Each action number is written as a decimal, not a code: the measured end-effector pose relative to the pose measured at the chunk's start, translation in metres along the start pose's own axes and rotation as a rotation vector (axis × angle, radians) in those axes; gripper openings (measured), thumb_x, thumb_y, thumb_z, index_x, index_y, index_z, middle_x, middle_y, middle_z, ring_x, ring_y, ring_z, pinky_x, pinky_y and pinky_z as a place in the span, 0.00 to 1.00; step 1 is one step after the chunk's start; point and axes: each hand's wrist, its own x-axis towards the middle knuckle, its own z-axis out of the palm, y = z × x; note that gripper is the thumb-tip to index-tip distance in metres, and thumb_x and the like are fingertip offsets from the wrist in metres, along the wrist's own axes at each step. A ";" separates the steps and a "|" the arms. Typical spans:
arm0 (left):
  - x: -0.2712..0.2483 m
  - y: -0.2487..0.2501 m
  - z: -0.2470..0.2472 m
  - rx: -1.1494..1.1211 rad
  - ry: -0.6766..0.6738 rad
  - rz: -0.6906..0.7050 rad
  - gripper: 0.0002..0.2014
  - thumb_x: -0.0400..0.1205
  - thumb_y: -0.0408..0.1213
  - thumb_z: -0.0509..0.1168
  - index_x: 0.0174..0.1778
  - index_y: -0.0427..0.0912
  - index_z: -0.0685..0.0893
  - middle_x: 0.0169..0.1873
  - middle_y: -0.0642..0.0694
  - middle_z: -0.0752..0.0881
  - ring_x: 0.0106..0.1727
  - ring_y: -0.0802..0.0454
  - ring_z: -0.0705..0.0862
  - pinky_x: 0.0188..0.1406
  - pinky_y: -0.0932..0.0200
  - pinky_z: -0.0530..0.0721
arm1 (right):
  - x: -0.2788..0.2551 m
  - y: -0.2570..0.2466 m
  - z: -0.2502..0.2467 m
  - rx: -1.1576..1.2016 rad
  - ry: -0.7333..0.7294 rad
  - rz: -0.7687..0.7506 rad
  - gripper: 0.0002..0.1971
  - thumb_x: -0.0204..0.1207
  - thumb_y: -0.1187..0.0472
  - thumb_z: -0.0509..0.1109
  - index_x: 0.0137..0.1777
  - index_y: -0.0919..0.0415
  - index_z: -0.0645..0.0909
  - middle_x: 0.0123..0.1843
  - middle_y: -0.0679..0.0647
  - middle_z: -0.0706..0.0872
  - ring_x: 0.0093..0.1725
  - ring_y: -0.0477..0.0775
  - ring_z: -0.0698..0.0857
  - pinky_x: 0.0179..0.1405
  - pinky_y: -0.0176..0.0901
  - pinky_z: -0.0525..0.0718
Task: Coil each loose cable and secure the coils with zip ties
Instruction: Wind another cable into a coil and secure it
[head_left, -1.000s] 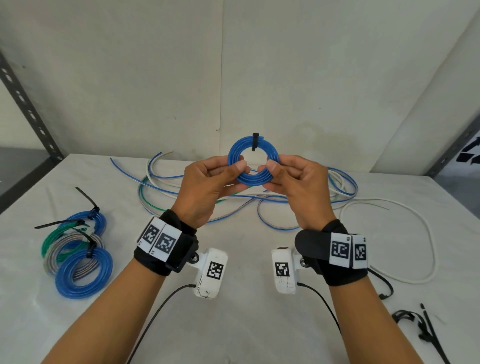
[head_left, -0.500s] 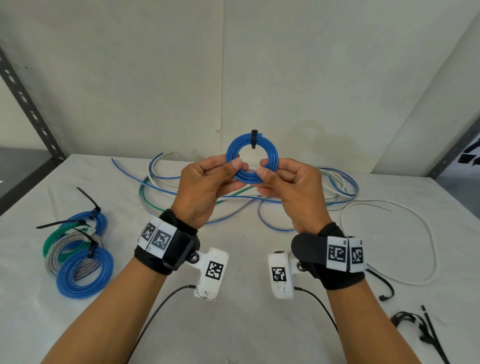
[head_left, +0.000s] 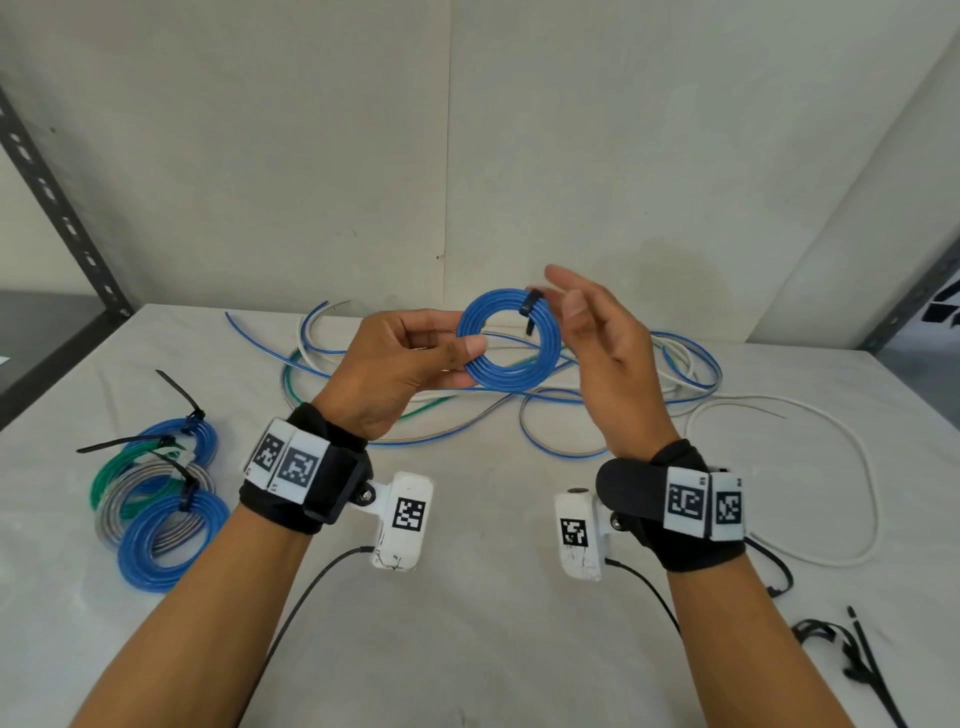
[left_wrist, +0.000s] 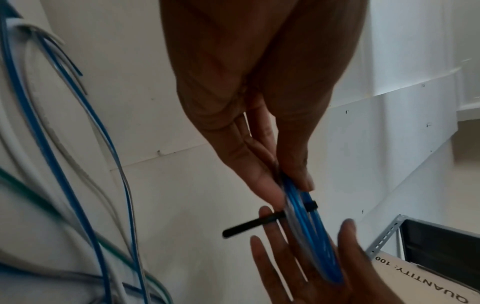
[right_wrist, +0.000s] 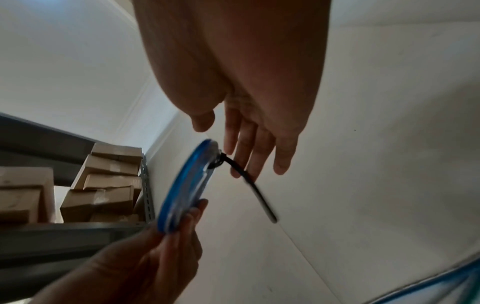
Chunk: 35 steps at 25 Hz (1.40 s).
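Blue coil (head_left: 511, 345) is held above the counter (head_left: 493, 649), centre of the head frame, ring face turned toward the camera. Left hand (head_left: 400, 371) pinches its left rim between thumb and fingers; the left wrist view shows the same pinch edge-on.

Right hand (head_left: 605, 353) stands just right of the coil, fingers straight and spread, holding nothing. Its fingertips (right_wrist: 255, 164) lie next to the zip tie (head_left: 531, 312), which wraps the coil at the upper right of the ring.

Key relation: the tie's free tail (right_wrist: 257, 193) sticks out from the coil on the right hand's side, long axis roughly square to the ring plane, running behind that hand's fingers in the right wrist view. Contact between fingers and tail cannot be confirmed. The right hand is plainly the nearer one to the tail; the left is occupied with the rim.

Judgement: tie looks cinched; next step likely a pull on the tail by the right hand, or setting this coil with the finished coils (head_left: 156, 499) at lower left. Loose cables (head_left: 597, 410) lie behind, uncoiled.
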 end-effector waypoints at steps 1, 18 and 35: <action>-0.001 0.000 0.002 0.007 -0.019 -0.010 0.15 0.71 0.34 0.74 0.53 0.37 0.90 0.39 0.44 0.94 0.40 0.53 0.93 0.38 0.63 0.89 | 0.000 0.000 -0.001 -0.013 -0.016 -0.006 0.16 0.89 0.57 0.62 0.71 0.63 0.81 0.61 0.56 0.90 0.61 0.49 0.89 0.62 0.38 0.84; -0.004 -0.008 0.020 0.447 -0.080 0.021 0.21 0.75 0.49 0.77 0.63 0.46 0.89 0.52 0.50 0.93 0.53 0.56 0.92 0.53 0.63 0.88 | -0.004 0.013 0.003 -0.200 0.031 0.155 0.03 0.74 0.65 0.79 0.46 0.63 0.88 0.36 0.59 0.92 0.36 0.57 0.92 0.41 0.56 0.93; 0.000 -0.017 0.022 0.152 -0.082 -0.025 0.12 0.89 0.28 0.60 0.64 0.38 0.85 0.32 0.47 0.78 0.29 0.55 0.74 0.35 0.59 0.82 | -0.005 0.008 0.008 -0.326 -0.005 -0.167 0.03 0.78 0.59 0.78 0.46 0.58 0.90 0.45 0.49 0.90 0.43 0.47 0.87 0.43 0.43 0.85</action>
